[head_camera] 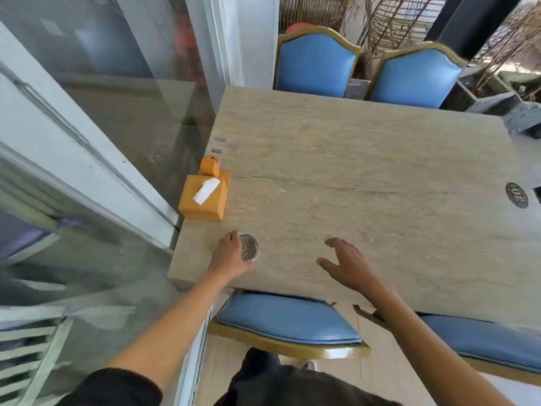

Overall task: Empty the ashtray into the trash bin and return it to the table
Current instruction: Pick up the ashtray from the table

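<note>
Under left grip (231, 254), ashtray (249, 247), on table (366, 171)

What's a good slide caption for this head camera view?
Left hand grips the ashtray near the stone table edge; right hand hovers open beside it.

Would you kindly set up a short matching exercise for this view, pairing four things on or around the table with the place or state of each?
Things:
1. ashtray
2. tissue box
3. right hand
4. round black disc

Places or states:
A. open, fingers spread, holding nothing, over the table
B. at the table's right side
C. at the table's left edge, a white tissue sticking out of it
D. on the table near its front left corner, the left hand on it

Pairs: 1-D, 2-C, 3-A, 4-B
</note>
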Available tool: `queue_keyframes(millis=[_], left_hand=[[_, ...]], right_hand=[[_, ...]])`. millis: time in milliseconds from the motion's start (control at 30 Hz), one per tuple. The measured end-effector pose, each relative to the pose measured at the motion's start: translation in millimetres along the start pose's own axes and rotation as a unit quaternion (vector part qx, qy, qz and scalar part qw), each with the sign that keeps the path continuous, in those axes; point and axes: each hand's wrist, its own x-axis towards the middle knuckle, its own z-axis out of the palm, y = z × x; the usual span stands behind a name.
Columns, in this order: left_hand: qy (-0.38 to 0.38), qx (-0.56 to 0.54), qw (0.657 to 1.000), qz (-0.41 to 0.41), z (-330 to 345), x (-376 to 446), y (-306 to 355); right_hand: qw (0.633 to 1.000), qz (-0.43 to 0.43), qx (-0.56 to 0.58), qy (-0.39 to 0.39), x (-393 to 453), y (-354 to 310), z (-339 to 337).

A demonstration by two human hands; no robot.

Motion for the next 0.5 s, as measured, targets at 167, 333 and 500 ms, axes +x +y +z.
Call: queue_keyframes(millis=[167, 333, 500], left_hand=[[-0.024, 0.016, 0.999, -0.025, 19.2, 22.6, -10.9], [-0.005, 0.015, 1.0, -0.003, 34.4, 42.3, -22.7], [0.023, 0.029, 0.999, 0.013, 38.6, 48.3, -25.8]], right_hand=[[0.999, 0.037, 0.013, -0.008, 15.8, -7.2, 6.6], [0.997, 0.068, 0.024, -0.02, 23.2, -5.9, 11.0], [0.996, 0.085, 0.034, -0.01, 23.0, -1.5, 13.0]])
